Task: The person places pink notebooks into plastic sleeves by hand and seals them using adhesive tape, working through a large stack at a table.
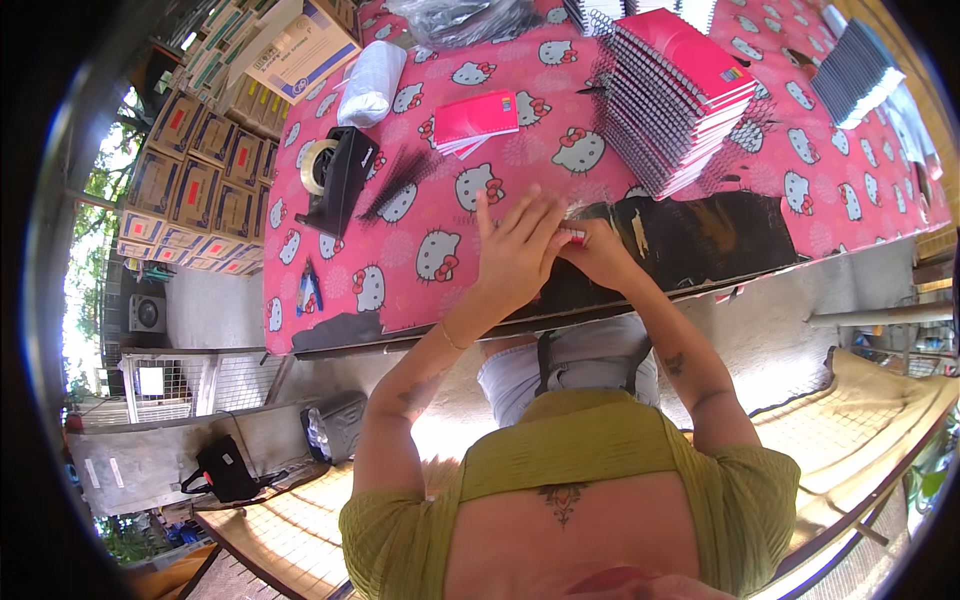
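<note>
Both hands meet at the near edge of the table (340, 300), over the bare dark patch where the pink patterned cloth stops. Left hand (515, 250) lies on top, fingers spread and flat, apparently pressing down to steady what is under it. Right hand (600, 255) is curled with fingertips pinched on a small pink-and-white item (573, 234), likely a notebook edge or cover; most of it is hidden beneath the hands, so it cannot be identified for sure.

Layout reads as a work station within arm's reach:
- Tall stack of pink spiral notebooks (675, 95) just beyond the hands to the right, wire bindings facing the person.
- Loose black wire combs (400, 180) on the cloth to the left.
- A small pile of pink covers (475, 120) further back.
- Black tape dispenser (335, 175) with its roll at the left.
- A second dark stack (850, 70) at the far right.
- Cardboard boxes (200, 170) stacked off the left end of the table.
</note>
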The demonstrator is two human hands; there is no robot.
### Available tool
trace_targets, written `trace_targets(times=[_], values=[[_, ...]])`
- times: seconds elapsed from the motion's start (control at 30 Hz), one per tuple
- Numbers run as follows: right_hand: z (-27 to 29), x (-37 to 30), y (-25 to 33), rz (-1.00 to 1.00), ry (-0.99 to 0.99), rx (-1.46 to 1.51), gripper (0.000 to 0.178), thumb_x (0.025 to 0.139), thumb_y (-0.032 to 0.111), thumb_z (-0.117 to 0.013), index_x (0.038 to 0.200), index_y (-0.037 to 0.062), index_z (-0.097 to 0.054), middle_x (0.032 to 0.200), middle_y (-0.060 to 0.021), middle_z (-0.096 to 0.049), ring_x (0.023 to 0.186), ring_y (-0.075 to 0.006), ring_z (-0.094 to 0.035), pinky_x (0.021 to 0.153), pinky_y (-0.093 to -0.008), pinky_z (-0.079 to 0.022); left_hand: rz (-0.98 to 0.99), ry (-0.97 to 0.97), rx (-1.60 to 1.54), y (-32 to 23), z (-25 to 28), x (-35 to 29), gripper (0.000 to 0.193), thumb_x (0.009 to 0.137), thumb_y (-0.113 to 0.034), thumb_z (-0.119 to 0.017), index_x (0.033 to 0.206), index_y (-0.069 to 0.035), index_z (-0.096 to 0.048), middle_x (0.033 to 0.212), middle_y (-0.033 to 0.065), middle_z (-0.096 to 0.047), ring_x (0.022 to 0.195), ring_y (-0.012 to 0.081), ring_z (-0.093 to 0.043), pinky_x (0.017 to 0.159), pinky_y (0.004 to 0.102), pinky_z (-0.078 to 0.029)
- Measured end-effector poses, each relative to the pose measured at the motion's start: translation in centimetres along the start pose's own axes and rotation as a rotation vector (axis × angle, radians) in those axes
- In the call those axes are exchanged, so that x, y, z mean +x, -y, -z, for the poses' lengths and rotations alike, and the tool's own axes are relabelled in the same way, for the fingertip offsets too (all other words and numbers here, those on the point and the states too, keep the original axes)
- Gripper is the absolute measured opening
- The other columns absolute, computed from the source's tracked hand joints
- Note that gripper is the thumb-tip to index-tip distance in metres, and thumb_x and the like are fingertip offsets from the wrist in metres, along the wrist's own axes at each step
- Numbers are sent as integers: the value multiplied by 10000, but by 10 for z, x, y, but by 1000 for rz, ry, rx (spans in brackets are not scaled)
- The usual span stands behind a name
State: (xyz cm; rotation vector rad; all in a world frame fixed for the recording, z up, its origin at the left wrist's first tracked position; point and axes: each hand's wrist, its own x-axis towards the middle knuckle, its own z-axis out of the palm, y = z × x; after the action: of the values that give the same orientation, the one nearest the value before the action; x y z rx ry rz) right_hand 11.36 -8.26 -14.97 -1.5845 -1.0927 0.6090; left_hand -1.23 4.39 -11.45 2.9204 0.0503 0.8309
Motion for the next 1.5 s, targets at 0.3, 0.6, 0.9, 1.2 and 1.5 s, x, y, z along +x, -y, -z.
trace_targets(times=[0.3, 0.6, 0.9, 1.2, 1.5], values=[[58, -16, 47, 112, 7, -100, 297, 837, 122, -736, 1107, 0, -708, 1003, -180, -725, 887, -268, -710, 816, -351, -531, 66, -61, -247, -8, 14, 11, 182, 846, -150, -723, 1023, -124, -689, 939, 5, -689, 975, 201, -650, 1164, 610, -117], [71, 3, 32, 206, 139, -38, 123, 823, 43, -692, 932, -15, -700, 817, -126, -697, 737, -208, -673, 710, -317, -522, 60, -95, -290, -5, 5, 9, 216, 826, -173, -745, 1018, -97, -682, 968, 43, -685, 941, 226, -643, 1115, 559, -264], [45, -1, 52, 311, -321, -265, 162, 749, 56, -728, 869, 17, -628, 827, -143, -637, 755, -307, -656, 670, -372, -510, 75, 24, -217, -13, 41, 24, 270, 816, -92, -715, 1076, -41, -663, 957, 98, -654, 849, 302, -626, 766, 425, -509], [155, -9, 181, 361, -531, 78, 544, 886, -12, -624, 1418, 64, -540, 1071, -17, -587, 998, -88, -598, 769, -228, -488, -303, -478, -623, -40, 105, 226, 370, 876, -222, -700, 1217, -82, -662, 1045, 184, -662, 944, 339, -636, 873, 426, -498], [251, 40, 127, 190, -448, -606, 307, 905, 121, -660, 1191, 13, -685, 1123, -163, -705, 949, -263, -682, 857, -363, -516, 9, -210, -131, -12, 11, 282, 367, 898, -403, -651, 1080, -93, -726, 1017, 170, -701, 943, 347, -669, 862, 490, -478]])
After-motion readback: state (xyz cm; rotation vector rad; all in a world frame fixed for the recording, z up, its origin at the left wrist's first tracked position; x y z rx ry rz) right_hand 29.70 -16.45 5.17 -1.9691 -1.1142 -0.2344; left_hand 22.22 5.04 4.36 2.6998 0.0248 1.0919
